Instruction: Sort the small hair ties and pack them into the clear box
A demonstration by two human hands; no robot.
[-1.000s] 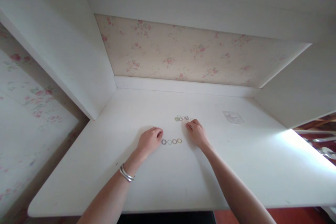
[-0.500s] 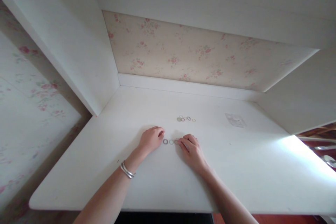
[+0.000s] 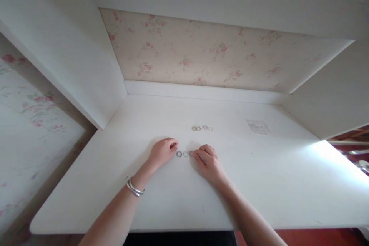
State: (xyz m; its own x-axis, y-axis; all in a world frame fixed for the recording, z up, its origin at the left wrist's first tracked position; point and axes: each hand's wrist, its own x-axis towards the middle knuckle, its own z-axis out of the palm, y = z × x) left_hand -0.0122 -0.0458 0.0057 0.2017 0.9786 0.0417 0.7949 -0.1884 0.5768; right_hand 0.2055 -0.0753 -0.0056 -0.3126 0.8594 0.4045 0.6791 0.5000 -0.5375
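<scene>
Three small rings lie in a row on the white desk between my hands: a dark ring, a pale thin ring and a third ring. The thumb and fingers of my right hand are pinched together over the right side of the third ring and partly cover it. My left hand rests on the desk just left of the dark ring, its fingers curled in, and I see nothing in it. Beyond the hands lies a loose cluster of several rings, with a thin ring at its right.
A clear flat packet lies to the right on the white desk. White panels and a low ledge enclose the desk at the sides and back. A tiny dark speck lies near my left wrist.
The whole view has shifted slightly. My right fingers stay at the third ring, now leaving a little less of the row's right end showing. My left hand keeps its place beside the dark ring.
</scene>
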